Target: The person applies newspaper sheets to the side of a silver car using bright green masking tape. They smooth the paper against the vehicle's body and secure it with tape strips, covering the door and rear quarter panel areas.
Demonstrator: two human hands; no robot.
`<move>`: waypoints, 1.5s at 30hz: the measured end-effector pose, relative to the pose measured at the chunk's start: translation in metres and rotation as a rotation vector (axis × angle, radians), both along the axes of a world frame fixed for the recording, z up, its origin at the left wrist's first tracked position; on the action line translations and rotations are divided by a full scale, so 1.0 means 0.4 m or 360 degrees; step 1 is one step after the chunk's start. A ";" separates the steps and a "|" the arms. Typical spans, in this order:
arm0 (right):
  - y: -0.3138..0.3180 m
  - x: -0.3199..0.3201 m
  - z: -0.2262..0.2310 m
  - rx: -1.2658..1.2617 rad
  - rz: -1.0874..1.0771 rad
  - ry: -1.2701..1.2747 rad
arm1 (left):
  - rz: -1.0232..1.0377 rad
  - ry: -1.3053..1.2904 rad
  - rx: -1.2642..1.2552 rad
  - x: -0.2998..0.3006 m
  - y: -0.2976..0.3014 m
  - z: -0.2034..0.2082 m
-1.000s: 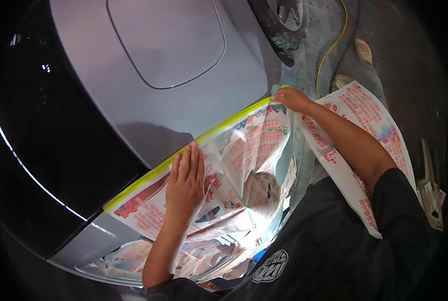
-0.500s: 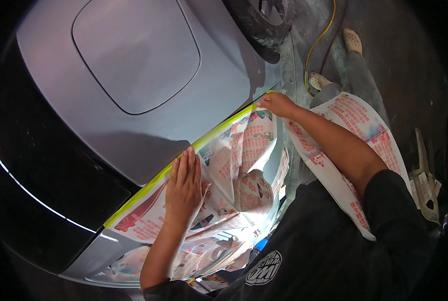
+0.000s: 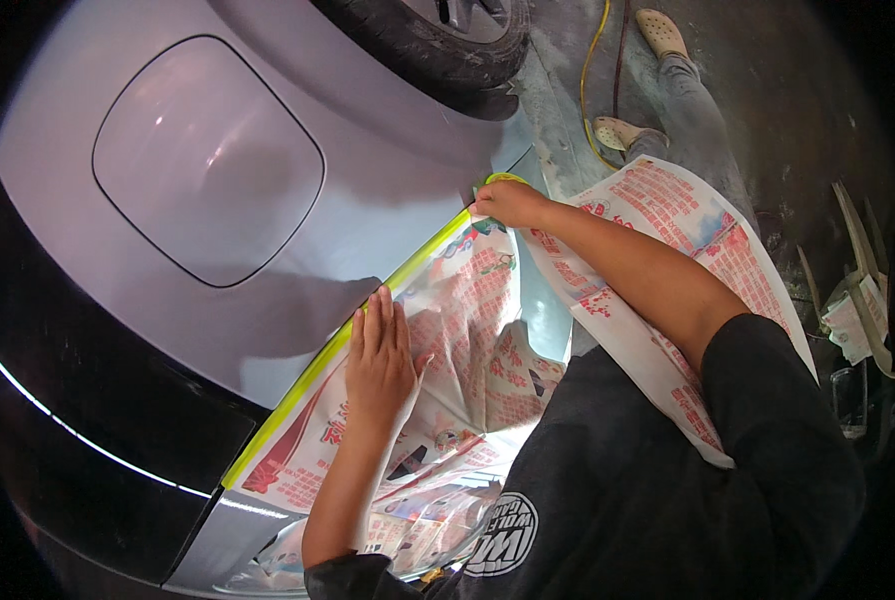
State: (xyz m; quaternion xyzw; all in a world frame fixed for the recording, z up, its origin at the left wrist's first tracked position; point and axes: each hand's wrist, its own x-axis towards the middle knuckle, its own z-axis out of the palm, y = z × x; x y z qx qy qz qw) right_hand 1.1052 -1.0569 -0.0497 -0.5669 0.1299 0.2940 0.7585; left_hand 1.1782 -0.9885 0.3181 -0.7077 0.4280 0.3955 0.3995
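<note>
A yellow-green strip of masking tape (image 3: 312, 372) runs diagonally along the seam of a grey car's rear panel (image 3: 367, 215). Below it hangs printed masking paper (image 3: 457, 330), white with red print, creased over the bumper. My left hand (image 3: 379, 365) lies flat, fingers stretched out, on the paper with its fingertips at the tape. At the strip's upper right end, my right hand (image 3: 510, 203) has its fingers pinched on the masking tape; a curved bit of the tape shows above the knuckles. Another stretch of printed paper (image 3: 737, 275) spreads beneath my right forearm.
A wheel (image 3: 447, 45) is at the top, and a rounded flap (image 3: 207, 160) sits in the panel. Yellow and dark hoses (image 3: 589, 90) cross the floor. A person's legs in grey trousers (image 3: 702, 120) and pale clogs (image 3: 661, 33) are beyond. A stand-like object (image 3: 867, 290) is at right.
The view has shifted, so the car sits further left and lower. Both hands keep their places along the tape, the left flat and the right pinching its far end.
</note>
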 end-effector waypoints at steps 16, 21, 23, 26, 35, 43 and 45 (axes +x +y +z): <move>0.003 0.008 0.001 0.0076 0.0033 0.0142 | -0.0035 0.0065 -0.0068 -0.043 0.013 -0.234; -0.001 0.008 0.007 0.0000 0.0032 0.0039 | -0.0109 0.0033 0.0065 -0.066 0.003 -0.346; -0.007 0.012 0.010 0.0020 0.0052 0.0062 | -0.0178 0.0033 0.0143 -0.073 0.009 -0.394; -0.013 0.019 0.014 -0.0011 0.0086 0.0076 | -0.0198 0.0014 0.0040 -0.082 0.032 -0.432; -0.003 -0.036 -0.047 0.0039 -0.0249 0.0200 | -0.0163 0.0039 -0.0033 -0.084 0.034 -0.481; 0.007 -0.016 -0.069 0.0008 -0.0189 0.0280 | 0.0054 0.0068 -0.0155 -0.082 0.000 -0.502; -0.001 -0.012 -0.053 -0.0020 -0.0180 0.0337 | -0.0015 0.0063 -0.0126 -0.087 -0.003 -0.507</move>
